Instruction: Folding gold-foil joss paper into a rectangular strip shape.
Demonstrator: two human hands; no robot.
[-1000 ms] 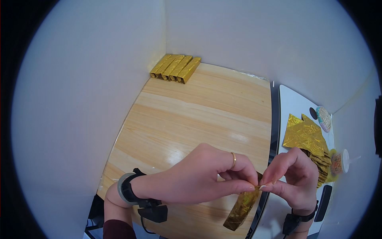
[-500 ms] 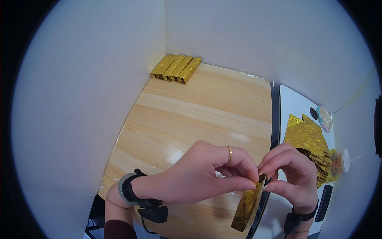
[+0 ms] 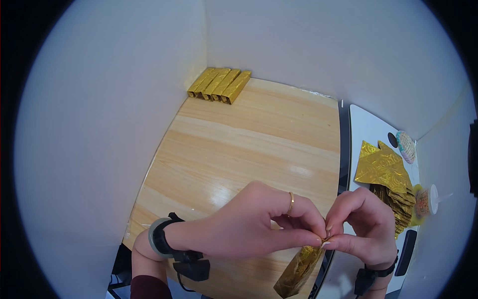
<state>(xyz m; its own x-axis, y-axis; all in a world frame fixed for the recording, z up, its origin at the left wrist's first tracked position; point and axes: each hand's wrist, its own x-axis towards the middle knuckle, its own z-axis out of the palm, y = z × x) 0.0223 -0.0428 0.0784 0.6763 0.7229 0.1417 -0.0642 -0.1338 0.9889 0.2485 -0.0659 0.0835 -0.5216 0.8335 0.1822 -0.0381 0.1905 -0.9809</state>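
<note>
A long, narrow gold paper box (image 3: pixel 300 269) hangs tilted below my fingers near the table's right edge, its lower end toward me. My left hand (image 3: pixel 269 219), with a ring on one finger, pinches its upper end between thumb and fingers. From the other side my right hand (image 3: pixel 362 226) grips the same end, thumb and fingertips pressed at the rim. The fingertips of both hands nearly meet there and hide most of that end. The box's body shows embossed patterning.
Several finished-looking gold boxes (image 3: pixel 219 84) lie side by side in the far left corner of the wooden table (image 3: pixel 239 134). At right, a white surface (image 3: pixel 363 119) bears a stack of gold sheets (image 3: pixel 383 169), a clear cup (image 3: pixel 425 200), a knitted item (image 3: pixel 406 147) and a black bar (image 3: pixel 406 252).
Both hands have come slightly lower and closer together at the box's upper end. The opening seen there before is now pinched and covered. The box's lower end has swung left and toward me.
</note>
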